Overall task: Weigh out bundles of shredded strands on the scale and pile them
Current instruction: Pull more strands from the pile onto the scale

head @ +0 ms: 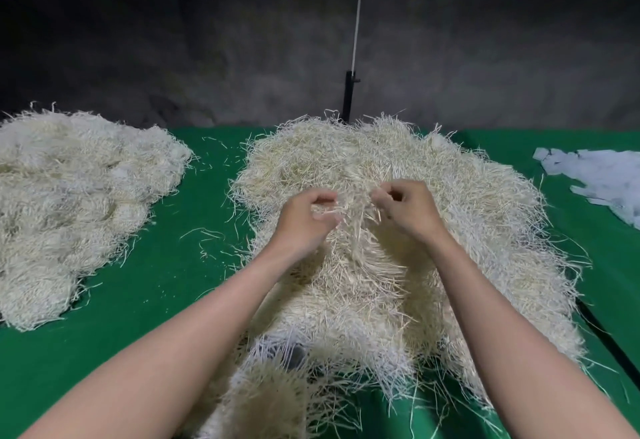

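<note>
Green cloth [166, 300] covered the table in front of a dark wall. A heap [450, 230] of shredded strands filled the centre, running from the far edge to the near edge. A second pile [76, 203] lay well apart on the left, and paper scraps [602, 182] lay at the right edge. A black post [348, 99] stood behind the heap. On the heap's crest, the left hand [304, 220] and right hand [405, 210] were close together, fingers curled, each pinching a tuft [356, 206] between them. The strands were thin, cream and tangled, with loose ones strewn on the cloth.

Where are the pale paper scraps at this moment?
Head view: the pale paper scraps lie at the right edge of the green cloth, right of the central strand heap.
</note>
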The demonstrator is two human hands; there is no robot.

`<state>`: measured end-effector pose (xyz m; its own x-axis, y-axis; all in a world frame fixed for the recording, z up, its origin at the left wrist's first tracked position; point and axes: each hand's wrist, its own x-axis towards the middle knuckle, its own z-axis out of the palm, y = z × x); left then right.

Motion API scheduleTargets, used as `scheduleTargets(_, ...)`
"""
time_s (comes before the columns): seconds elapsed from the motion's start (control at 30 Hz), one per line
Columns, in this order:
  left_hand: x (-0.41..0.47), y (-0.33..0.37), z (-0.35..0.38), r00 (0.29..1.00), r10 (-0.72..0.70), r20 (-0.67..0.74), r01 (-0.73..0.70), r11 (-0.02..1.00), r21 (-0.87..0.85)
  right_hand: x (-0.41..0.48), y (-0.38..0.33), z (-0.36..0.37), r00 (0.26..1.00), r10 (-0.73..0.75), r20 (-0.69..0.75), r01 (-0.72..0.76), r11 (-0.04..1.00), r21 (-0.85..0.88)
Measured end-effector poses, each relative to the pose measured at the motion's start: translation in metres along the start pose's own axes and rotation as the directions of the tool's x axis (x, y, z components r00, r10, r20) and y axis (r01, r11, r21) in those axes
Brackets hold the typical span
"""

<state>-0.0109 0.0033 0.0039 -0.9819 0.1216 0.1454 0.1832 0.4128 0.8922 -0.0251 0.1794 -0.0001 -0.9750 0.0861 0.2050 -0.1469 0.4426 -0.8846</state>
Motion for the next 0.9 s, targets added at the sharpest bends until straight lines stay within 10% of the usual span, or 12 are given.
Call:
scheduleTargets(0.17, 0.039, 0.021, 0.026, 0.957, 0.017, 0.289, -0.044, 0.995, 0.086, 0.007, -0.029, -0.006, 0.968, -0.172, 0.182, 0.146, 0.978, 0.148)
scheduleTargets(0.33, 0.056, 0.012, 0.034, 0.969, -0.242, 0.045, 0.246, 0.963, -0.112, -0.011, -0.010, 0.013, 0.966, -0.067, -0.249, 0.143, 0.942, 0.303)
scheduleTargets(0.6, 0.052, 0.026, 0.013, 0.908, -0.379, 0.178, 0.350, 0.453, -0.820, -0.013, 0.066, 0.039, 0.992, -0.114, -0.047, 0.087, 0.916, -0.392)
scheduleTargets(0.73, 0.048, 0.027, -0.002, 0.929, -0.362, 0.073, 0.270, 0.529, -0.804, -0.006, 0.086, 0.022, 0.998, -0.050, -0.030, 0.029, 0.874, -0.484)
scheduleTargets(0.9, 0.052, 0.026, -0.039, 0.919, -0.392, -0.031, 0.112, 0.335, -0.935, -0.011, 0.094, -0.008, 0.992, 0.112, -0.059, -0.127, 0.861, -0.492)
